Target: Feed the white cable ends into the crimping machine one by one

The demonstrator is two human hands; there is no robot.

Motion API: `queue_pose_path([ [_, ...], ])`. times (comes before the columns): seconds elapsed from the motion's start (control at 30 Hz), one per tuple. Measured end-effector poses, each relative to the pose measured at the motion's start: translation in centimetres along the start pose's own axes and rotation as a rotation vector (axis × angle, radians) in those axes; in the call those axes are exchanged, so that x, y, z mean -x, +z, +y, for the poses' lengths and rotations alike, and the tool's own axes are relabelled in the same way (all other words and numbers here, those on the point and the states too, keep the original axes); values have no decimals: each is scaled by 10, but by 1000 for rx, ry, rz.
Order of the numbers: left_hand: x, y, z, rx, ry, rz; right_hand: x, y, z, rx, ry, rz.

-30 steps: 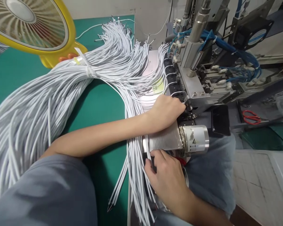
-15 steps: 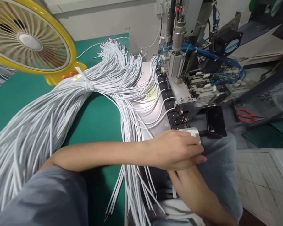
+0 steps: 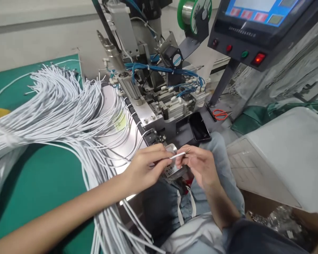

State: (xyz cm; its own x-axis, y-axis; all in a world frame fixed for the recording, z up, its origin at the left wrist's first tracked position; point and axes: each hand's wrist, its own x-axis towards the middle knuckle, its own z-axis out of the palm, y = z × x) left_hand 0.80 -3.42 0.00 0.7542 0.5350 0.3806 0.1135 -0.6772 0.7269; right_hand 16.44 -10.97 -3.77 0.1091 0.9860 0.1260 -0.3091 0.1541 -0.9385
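Wire (image 3: 178,155) up between the two hands, over the lap, just off the near end of the machine (image 3: 148,114)! The left arm reaches long and low from the corner, across the bundle (image 3: 103,173), its hand (image 3: 147,164) nearly level, thumb and forefinger pinched tight on the white sheath. Opposite, the right forearm rises steeply, elbow bent; that hand (image 3: 198,164) tips inward, fingers curled nearly closed around the wire's thin tip. Fingertips almost meet; the phone (image 3: 199,126) lies just beyond.
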Motion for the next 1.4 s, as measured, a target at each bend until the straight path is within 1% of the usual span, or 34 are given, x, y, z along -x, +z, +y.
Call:
queue_pose_path([
  [0.07,1,0,-1,-37,-2,19,-1,0,2,-67,15,-11],
  [0.13,2,0,-1,-48,-4,21,-2,1,2,-63,2,6],
  [0.2,2,1,-1,-23,-5,7,-3,2,2,-18,-56,45],
  [0.3,3,3,2,41,-4,-12,-3,4,1,110,-120,94],
  [0.43,3,5,4,63,-35,14,-2,3,-3,258,-135,49],
  [0.53,4,4,4,47,-23,-10,-2,0,-6,310,-130,24],
  [0.63,5,3,1,-35,48,-60,-2,-3,-8,336,-99,19],
  [0.77,7,3,-5,-212,130,-117,-2,-7,-8,383,-48,20],
  [0.83,7,4,-7,-270,151,-118,-3,-8,-7,398,-28,5],
  [0.9,7,5,-6,-276,172,-92,-3,-8,-4,378,-33,4],
  [1.0,5,5,-3,-244,197,-29,-2,-2,-1,328,-93,65],
  [1.07,6,5,-1,-236,204,-11,0,3,2,362,-160,126],
  [1.13,7,5,-1,-261,207,-13,3,9,4,464,-253,194],
  [1.23,10,6,-2,-390,211,-30,7,12,4,650,-402,272],
  [1.3,11,6,-3,-501,221,-60,7,10,2,747,-410,247],
  [1.4,11,6,-3,-640,253,-90,5,4,-2,822,-289,146],
])
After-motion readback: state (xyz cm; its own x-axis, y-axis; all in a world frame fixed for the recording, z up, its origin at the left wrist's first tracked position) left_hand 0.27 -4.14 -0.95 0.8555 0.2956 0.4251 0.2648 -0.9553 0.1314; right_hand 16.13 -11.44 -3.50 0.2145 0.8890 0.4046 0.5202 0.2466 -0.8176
